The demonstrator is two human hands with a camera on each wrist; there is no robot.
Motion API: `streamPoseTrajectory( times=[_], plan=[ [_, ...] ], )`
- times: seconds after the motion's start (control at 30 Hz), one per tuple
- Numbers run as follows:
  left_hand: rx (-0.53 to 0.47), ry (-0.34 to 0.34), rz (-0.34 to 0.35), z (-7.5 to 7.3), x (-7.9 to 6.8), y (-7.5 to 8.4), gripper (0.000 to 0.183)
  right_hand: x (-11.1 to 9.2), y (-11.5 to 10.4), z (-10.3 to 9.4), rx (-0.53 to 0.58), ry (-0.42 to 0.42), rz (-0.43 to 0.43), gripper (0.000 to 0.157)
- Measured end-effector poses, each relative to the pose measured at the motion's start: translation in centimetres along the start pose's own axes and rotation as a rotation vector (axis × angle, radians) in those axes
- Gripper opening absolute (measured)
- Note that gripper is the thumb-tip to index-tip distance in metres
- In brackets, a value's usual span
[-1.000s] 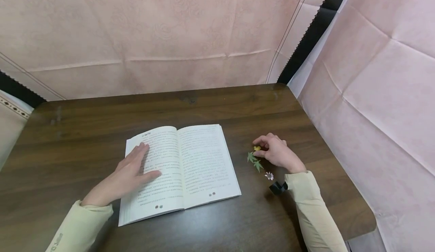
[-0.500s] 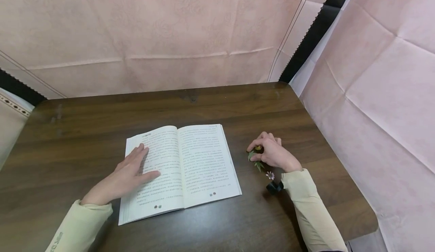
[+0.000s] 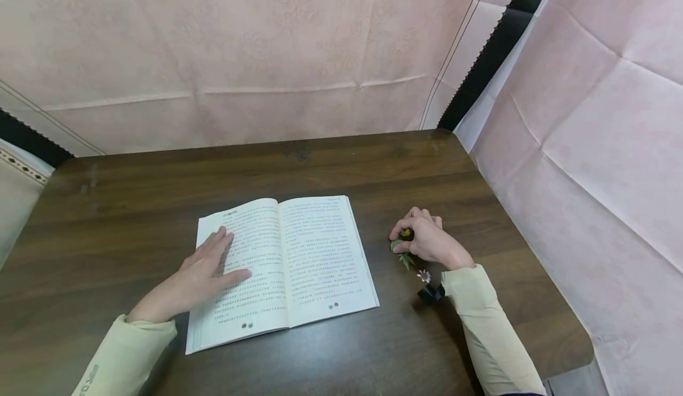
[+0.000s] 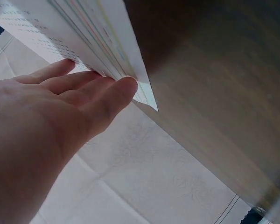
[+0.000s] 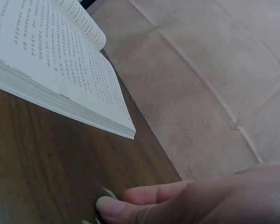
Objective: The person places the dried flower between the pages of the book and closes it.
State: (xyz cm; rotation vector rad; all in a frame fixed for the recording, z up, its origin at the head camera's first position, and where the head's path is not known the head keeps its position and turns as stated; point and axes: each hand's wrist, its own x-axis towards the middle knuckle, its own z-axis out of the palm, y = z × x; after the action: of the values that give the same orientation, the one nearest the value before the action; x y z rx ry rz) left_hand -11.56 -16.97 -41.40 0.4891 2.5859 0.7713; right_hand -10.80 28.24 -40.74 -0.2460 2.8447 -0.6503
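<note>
An open book (image 3: 325, 254) with printed pages lies on the table. My left hand (image 3: 194, 280) rests on its left page, fingers stretched, fingertips near the page's outer edge in the left wrist view. Right of the book, my right hand (image 3: 434, 243) has thumb and index finger at a small green leaf (image 5: 110, 192) on the wood, pinching it and hiding most of it. A yellow flower (image 3: 406, 232) shows in the gap between those fingers. Just below the thumb lies a second green leaf (image 3: 407, 261), and nearer my wrist a small pinkish-white flower (image 3: 424, 275).
The dark wooden table (image 3: 299, 171) has rounded corners. Pale pink cloth (image 3: 240, 58) hangs behind it and on the right side. A small black device (image 3: 430, 294) sits at my right wrist, close to the pinkish-white flower.
My right hand has moved slightly left and down, from the yellow flower to the upper green leaf, where thumb and index finger have come down. The left hand stays on the page.
</note>
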Motion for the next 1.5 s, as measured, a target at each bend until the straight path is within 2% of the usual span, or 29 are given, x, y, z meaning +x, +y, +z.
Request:
streamPoseTrajectory(
  times=[0.9, 1.3, 1.4, 1.5],
  plan=[
    [-0.011, 0.019, 0.025, 0.30, 0.12, -0.62, 0.106, -0.07, -0.13, -0.21, 0.008, 0.019, -0.012, 0.012],
    [-0.011, 0.013, 0.021, 0.30, 0.01, -0.55, 0.105, -0.10, -0.19, -0.23, 0.027, 0.022, 0.010, 0.011],
    [-0.007, 0.016, 0.022, 0.22, 0.01, -0.46, 0.105, 0.00, -0.25, -0.27, 0.028, 0.007, 0.006, 0.010],
    [-0.007, 0.015, 0.022, 0.18, -0.01, -0.45, 0.105, 0.11, -0.27, -0.31, 0.009, -0.028, 0.004, 0.018]
  ],
)
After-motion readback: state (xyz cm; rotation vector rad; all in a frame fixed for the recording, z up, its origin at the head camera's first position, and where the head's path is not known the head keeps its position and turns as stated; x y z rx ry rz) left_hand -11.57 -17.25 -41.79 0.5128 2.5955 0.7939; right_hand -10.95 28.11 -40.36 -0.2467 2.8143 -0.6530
